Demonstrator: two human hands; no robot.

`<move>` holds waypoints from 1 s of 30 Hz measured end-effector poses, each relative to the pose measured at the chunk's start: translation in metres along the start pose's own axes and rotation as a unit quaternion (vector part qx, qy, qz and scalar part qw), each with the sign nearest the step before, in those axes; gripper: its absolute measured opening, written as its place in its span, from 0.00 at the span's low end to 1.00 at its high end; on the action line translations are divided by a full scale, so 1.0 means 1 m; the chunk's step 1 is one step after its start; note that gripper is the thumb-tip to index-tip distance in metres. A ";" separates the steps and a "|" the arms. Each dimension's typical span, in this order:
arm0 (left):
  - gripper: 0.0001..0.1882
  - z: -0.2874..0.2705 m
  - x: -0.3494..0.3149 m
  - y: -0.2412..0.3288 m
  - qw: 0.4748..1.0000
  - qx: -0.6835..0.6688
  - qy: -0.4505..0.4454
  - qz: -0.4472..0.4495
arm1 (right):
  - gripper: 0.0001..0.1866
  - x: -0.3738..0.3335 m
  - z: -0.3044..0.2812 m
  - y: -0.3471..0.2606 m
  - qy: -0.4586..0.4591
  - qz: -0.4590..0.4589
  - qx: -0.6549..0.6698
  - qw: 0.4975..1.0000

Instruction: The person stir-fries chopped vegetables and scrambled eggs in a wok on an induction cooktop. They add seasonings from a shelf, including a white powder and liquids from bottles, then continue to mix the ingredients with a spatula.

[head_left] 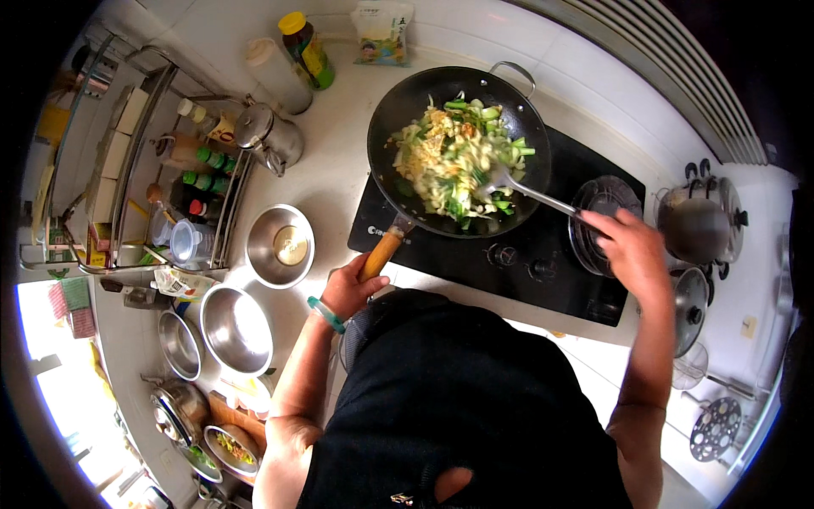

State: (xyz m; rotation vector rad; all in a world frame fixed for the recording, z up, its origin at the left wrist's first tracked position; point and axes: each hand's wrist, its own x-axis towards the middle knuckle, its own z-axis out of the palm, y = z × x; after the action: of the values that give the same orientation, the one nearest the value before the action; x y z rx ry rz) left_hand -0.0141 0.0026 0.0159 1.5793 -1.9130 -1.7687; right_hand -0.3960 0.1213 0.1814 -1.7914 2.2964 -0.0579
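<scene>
A dark wok (381, 127) stands on the left side of the black cooktop (449, 259). In it lies a heap of chopped greens and pale stems (462, 153) with yellow, egg-like bits, partly smeared by motion. My left hand (346, 287), with a green bangle at the wrist, is closed round the wok's wooden handle (383, 254). My right hand (629, 250) grips the dark end of a metal spatula (543, 198). The spatula's shaft crosses the wok's right rim, and its head is partly buried in the food.
Steel bowls (280, 214) stand on the left counter, beside a rack (161, 64) of bottles. A steel kettle (270, 136), a yellow-capped bottle (307, 51) and a packet (381, 32) sit behind. Right of the wok are a burner grate (606, 199) and a lidded pot (699, 225).
</scene>
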 end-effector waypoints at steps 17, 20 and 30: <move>0.35 -0.001 0.004 -0.004 0.999 -0.013 -0.024 -0.022 | 0.19 0.036 0.006 0.014 0.075 -0.072 -0.099 0.990; 0.36 -0.003 0.003 -0.002 0.999 0.007 -0.012 -0.029 | 0.19 0.042 0.010 0.016 0.045 -0.028 0.017 0.998; 0.38 -0.002 0.002 -0.001 0.999 -0.005 -0.027 -0.036 | 0.20 0.078 0.028 0.067 -0.062 0.175 0.406 0.895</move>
State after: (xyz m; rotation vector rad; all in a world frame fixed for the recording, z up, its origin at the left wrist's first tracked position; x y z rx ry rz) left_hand -0.0130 -0.0004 0.0150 1.6341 -1.8905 -1.8634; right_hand -0.4713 0.0664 0.1304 -0.9206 2.0023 -0.7022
